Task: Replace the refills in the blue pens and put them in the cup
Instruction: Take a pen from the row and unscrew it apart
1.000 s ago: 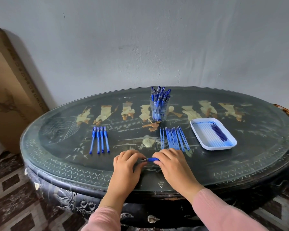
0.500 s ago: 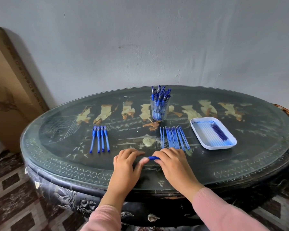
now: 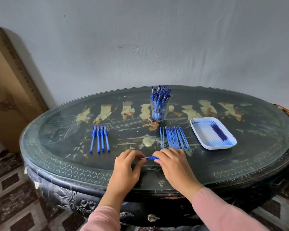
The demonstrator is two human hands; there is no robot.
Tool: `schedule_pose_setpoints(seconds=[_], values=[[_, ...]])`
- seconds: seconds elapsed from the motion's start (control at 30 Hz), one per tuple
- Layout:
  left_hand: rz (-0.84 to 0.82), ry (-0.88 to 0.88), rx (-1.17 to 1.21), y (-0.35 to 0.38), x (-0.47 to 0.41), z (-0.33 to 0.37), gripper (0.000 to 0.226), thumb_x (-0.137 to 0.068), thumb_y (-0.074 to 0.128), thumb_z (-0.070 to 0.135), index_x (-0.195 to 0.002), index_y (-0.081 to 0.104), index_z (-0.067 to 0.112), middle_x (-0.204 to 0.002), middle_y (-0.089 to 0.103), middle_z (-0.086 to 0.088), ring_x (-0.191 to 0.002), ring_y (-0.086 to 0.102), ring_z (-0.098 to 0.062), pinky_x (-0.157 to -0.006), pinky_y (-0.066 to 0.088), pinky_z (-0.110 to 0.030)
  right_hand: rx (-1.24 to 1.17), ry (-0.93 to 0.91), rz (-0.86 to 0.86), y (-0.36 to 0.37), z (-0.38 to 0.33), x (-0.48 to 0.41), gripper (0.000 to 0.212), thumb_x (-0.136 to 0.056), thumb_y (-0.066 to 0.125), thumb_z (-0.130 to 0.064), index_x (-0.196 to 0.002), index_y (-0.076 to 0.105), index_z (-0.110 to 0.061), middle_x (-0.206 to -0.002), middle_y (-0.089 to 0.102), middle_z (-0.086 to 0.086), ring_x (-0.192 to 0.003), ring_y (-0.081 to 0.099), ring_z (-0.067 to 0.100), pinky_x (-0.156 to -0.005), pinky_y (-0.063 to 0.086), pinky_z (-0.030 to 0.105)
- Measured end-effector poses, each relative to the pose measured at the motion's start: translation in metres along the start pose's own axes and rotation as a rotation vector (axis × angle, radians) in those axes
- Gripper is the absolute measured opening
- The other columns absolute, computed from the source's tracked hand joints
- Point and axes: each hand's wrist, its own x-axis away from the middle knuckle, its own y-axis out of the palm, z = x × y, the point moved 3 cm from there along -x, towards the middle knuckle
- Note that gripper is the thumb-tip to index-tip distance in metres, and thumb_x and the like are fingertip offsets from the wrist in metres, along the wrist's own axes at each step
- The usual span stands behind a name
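Note:
Near the table's front edge both hands hold one blue pen [image 3: 152, 158] sideways. My right hand [image 3: 171, 162] grips its blue barrel. My left hand [image 3: 128, 165] pinches the silver tip end, which shows between the two hands. Several more blue pens [image 3: 100, 139] lie in a row to the left. Several loose blue refills [image 3: 174, 138] lie side by side just beyond my right hand. A clear cup [image 3: 158, 108] full of blue pens stands at the middle back.
A white tray [image 3: 213, 146] at the right holds several clear and dark blue refills. The oval dark table [image 3: 60, 157] has a glass top and a carved rim. A cardboard box [image 3: 8, 90] leans on the wall at the left.
The hands have drawn slightly apart, so the pen's silver tip now shows between them. Everything else on the table stays as it was.

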Motion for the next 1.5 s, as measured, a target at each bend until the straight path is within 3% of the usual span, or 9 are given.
schedule_pose_setpoints(seconds=[0.23,0.43,0.6,0.7,0.83,1.0,1.17,1.3,1.5], values=[[0.056,-0.125,0.015,-0.005,0.001,0.004,0.035,-0.097,0.044,0.035,-0.073,0.053,0.012,-0.071,0.049,0.008,-0.065,0.047,-0.016,-0.064,0.042,-0.027,0.004,0.01,0.007,0.0,0.0,-0.001,0.011,-0.095,0.054,-0.03,-0.103,0.061,-0.028,-0.086,0.059,-0.015,-0.075,0.053,0.013,-0.071,0.042,0.031],[0.225,-0.221,0.032,-0.016,0.001,0.006,0.01,-0.089,0.068,0.017,-0.081,0.062,0.018,-0.075,0.059,0.009,-0.077,0.057,-0.009,-0.068,0.042,-0.009,0.016,0.047,-0.014,0.001,0.002,0.0,0.011,-0.096,0.051,-0.029,-0.103,0.06,-0.03,-0.085,0.057,-0.015,-0.075,0.051,0.013,-0.072,0.04,0.03],[0.305,-0.344,0.034,-0.026,-0.002,-0.002,0.015,-0.077,0.079,0.005,-0.08,0.07,0.015,-0.071,0.067,0.007,-0.078,0.062,-0.005,-0.067,0.041,-0.002,0.027,0.056,-0.02,0.001,0.002,0.0,0.012,-0.096,0.051,-0.03,-0.103,0.06,-0.03,-0.085,0.056,-0.016,-0.075,0.051,0.012,-0.072,0.038,0.028],[0.149,-0.321,-0.071,-0.032,-0.005,-0.012,0.015,-0.075,0.078,0.001,-0.081,0.074,0.014,-0.073,0.067,0.004,-0.071,0.062,-0.007,-0.069,0.044,-0.005,0.031,0.054,-0.015,0.001,0.001,0.0,0.01,-0.096,0.055,-0.028,-0.104,0.061,-0.03,-0.085,0.056,-0.015,-0.075,0.05,0.012,-0.072,0.037,0.029],[-0.169,-0.291,-0.297,-0.034,-0.017,-0.017,0.015,-0.08,0.07,0.005,-0.09,0.076,0.015,-0.087,0.067,-0.001,-0.079,0.064,-0.019,-0.079,0.055,-0.035,0.037,0.055,-0.014,0.001,0.001,0.0,0.01,-0.095,0.057,-0.028,-0.104,0.061,-0.029,-0.086,0.057,-0.014,-0.075,0.051,0.012,-0.071,0.038,0.029],[-0.305,-0.291,-0.4,-0.027,-0.027,-0.007,0.019,-0.088,0.062,0.016,-0.103,0.073,0.017,-0.101,0.064,-0.003,-0.093,0.061,-0.021,-0.087,0.051,-0.033,0.036,0.063,-0.009,-0.001,0.0,0.0,0.009,-0.094,0.057,-0.027,-0.102,0.062,-0.028,-0.085,0.057,-0.013,-0.075,0.053,0.013,-0.07,0.04,0.03],[-0.271,-0.294,-0.367,-0.025,-0.026,-0.006,0.02,-0.088,0.063,0.017,-0.106,0.071,0.017,-0.098,0.062,-0.003,-0.09,0.06,-0.02,-0.085,0.051,-0.032,0.04,0.052,0.008,-0.002,-0.002,0.0,0.012,-0.095,0.053,-0.028,-0.101,0.062,-0.028,-0.085,0.058,-0.012,-0.074,0.054,0.014,-0.069,0.041,0.031],[-0.206,-0.3,-0.312,-0.028,-0.022,-0.004,0.023,-0.087,0.066,0.019,-0.11,0.066,0.02,-0.089,0.061,0.003,-0.079,0.056,-0.014,-0.072,0.045,-0.024,0.032,0.055,0.006,-0.004,-0.002,-0.001,0.011,-0.095,0.054,-0.028,-0.102,0.062,-0.028,-0.085,0.058,-0.011,-0.074,0.054,0.014,-0.07,0.042,0.031],[0.139,-0.176,-0.169,-0.026,-0.005,0.021,0.017,-0.084,0.072,0.01,-0.098,0.066,0.018,-0.083,0.059,0.009,-0.069,0.057,-0.007,-0.064,0.04,-0.01,-0.093,0.136,0.104,-0.01,0.001,-0.003,0.022,-0.097,0.048,-0.036,-0.104,0.066,-0.025,-0.091,0.058,-0.008,-0.08,0.055,0.013,-0.078,0.045,0.029]])
